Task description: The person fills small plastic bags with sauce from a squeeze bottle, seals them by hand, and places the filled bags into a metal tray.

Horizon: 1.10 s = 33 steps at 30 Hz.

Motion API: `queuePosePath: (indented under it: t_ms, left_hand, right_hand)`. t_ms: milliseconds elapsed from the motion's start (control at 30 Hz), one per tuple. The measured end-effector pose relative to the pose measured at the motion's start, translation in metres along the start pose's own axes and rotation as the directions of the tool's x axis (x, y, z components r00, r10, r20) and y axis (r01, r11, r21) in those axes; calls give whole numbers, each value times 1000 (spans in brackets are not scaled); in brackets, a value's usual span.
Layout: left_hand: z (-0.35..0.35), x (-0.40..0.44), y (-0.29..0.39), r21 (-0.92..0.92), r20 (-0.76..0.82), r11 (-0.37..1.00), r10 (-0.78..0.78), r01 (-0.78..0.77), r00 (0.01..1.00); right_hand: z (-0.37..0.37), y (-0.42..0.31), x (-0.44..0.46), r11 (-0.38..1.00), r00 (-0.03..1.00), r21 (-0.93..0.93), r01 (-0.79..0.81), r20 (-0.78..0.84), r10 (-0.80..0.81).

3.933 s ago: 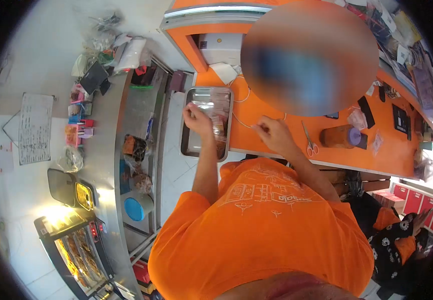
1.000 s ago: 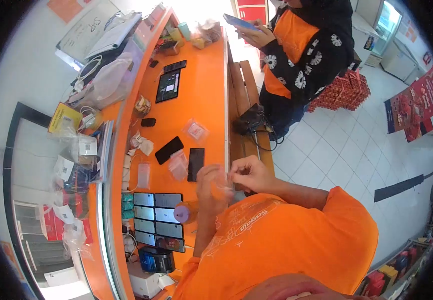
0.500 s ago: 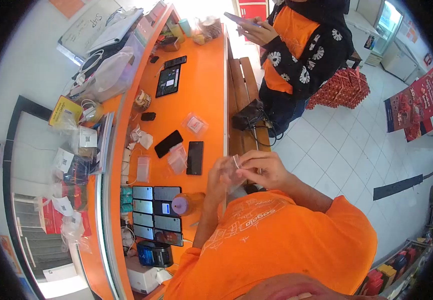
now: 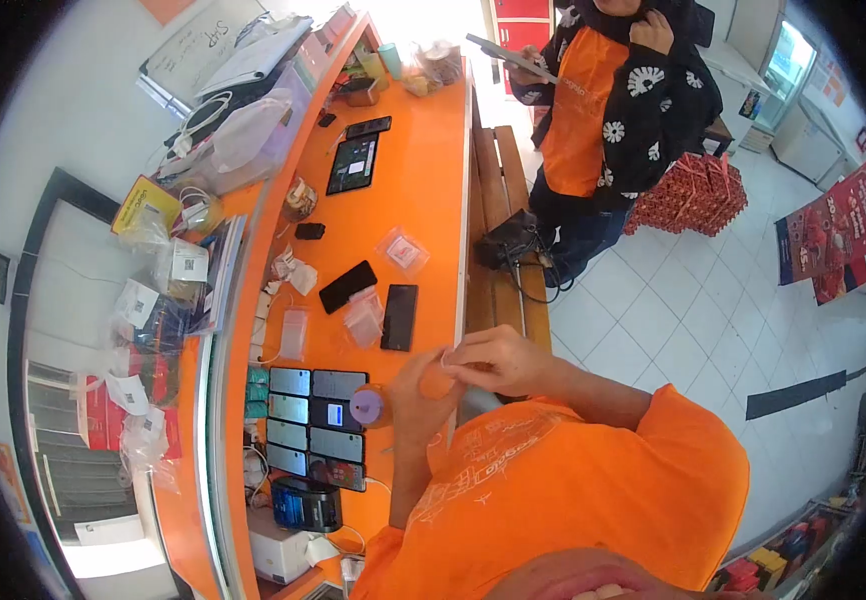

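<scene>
My left hand (image 4: 421,396) and my right hand (image 4: 496,360) meet in front of my chest at the counter's edge. Between them is a small clear plastic bag (image 4: 439,381), largely hidden by my fingers. The left fingers curl around its side, while the right thumb and fingertips pinch near its top. Just left of my left hand stands a container with a purple lid (image 4: 366,406). Beyond the hands, a black phone (image 4: 399,317) lies on the counter beside several flat clear bags (image 4: 364,318) and another black phone (image 4: 348,287).
Several phones (image 4: 337,413) lie in rows on the orange counter (image 4: 423,200), near a black card-reader-like device (image 4: 306,504). A tablet (image 4: 353,163) lies farther up. Across the wooden bench (image 4: 511,190), a person (image 4: 603,120) stands holding a flat device (image 4: 513,58).
My hands have shifted down and slightly left, and the plastic bag is more covered now. The other person has lowered one hand from the device and raised the other near the shoulder.
</scene>
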<state>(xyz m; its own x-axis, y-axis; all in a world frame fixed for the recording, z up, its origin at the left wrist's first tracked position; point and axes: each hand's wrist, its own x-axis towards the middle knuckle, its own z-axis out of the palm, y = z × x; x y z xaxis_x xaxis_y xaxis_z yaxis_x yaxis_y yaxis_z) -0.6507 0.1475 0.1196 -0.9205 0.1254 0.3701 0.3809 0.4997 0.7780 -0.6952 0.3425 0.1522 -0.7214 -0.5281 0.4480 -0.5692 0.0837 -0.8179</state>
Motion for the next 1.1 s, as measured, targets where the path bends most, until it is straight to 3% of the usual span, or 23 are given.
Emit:
queuePosePath:
  t_ms: [33, 133, 233, 333, 400, 467, 500, 533, 567, 633, 667, 700, 767, 800, 867, 933, 1000, 1100]
  left_hand:
    - [2, -12, -14, -111, 7, 990, -84, 84, 996]
    - [-13, -43, -33, -453, -52, 832, -382, 319, 923]
    - [-42, -79, -54, -599, -279, 773, -444, 207, 851]
    - [-73, -116, -60, -861, -276, 495, -644, 114, 713]
    - [-83, -130, -38, -844, -378, 535, -540, -39, 752]
    - [-91, -156, -36, -810, -449, 575, -487, -111, 749]
    - [-95, -172, -36, -807, -468, 576, -486, -132, 738]
    - [-97, -183, -34, -778, -520, 606, -476, -163, 709]
    - [-97, -191, -32, -749, -571, 634, -474, -191, 670]
    - [-94, -198, -11, -687, -678, 695, -507, -212, 532]
    - [-95, -214, -7, -737, -628, 657, -578, -159, 522]
    - [-99, -229, -7, -739, -607, 652, -538, -168, 585]
    - [-95, -240, 7, -775, -603, 610, -633, -167, 486]
    - [-92, -248, 15, -783, -596, 608, -670, -133, 443]
    - [-90, -251, 23, -795, -579, 601, -714, -78, 393]
    - [-86, -265, 9, -749, -612, 663, -688, -6, 390]
    - [-80, -271, -2, -676, -646, 725, -667, 127, 370]
    - [-72, -273, -19, -522, -717, 817, -575, 243, 395]
  right_hand:
    - [4, -2, 2, 1000, 1000, 25, -2, 2, 2]
    - [16, -8, 7, 996, 938, 81, 42, -347, -12]
    - [43, 30, 20, 996, 951, 2, -85, -299, 82]
    - [88, 51, 30, 960, 983, -225, 169, -28, -180]
    - [122, 65, 29, 918, 955, -267, 293, 126, -268]
    - [159, 77, 30, 931, 929, -120, 346, 180, -322]
    - [176, 85, 32, 948, 934, 39, 317, 162, -319]
    - [197, 92, 33, 942, 939, 201, 270, 162, -304]
    - [219, 99, 29, 873, 973, 476, 107, 132, -191]
    - [259, 140, 13, 814, 990, 581, 10, 106, -89]
    - [273, 169, 4, 885, 986, 452, 111, 63, -156]
    - [276, 162, 1, 709, 975, 681, -184, 219, 43]
    - [281, 138, 25, 773, 962, 597, -215, 264, 63]
    - [283, 134, 32, 950, 975, 296, 95, 163, -148]
    - [278, 122, 50, 942, 958, 214, 260, 64, -279]
    - [248, 66, 88, 908, 870, 245, 340, 285, -403]
    - [220, 13, 114, 931, 695, 299, 211, 624, -358]
    - [200, -53, 137, 891, 230, 206, 405, 920, -318]
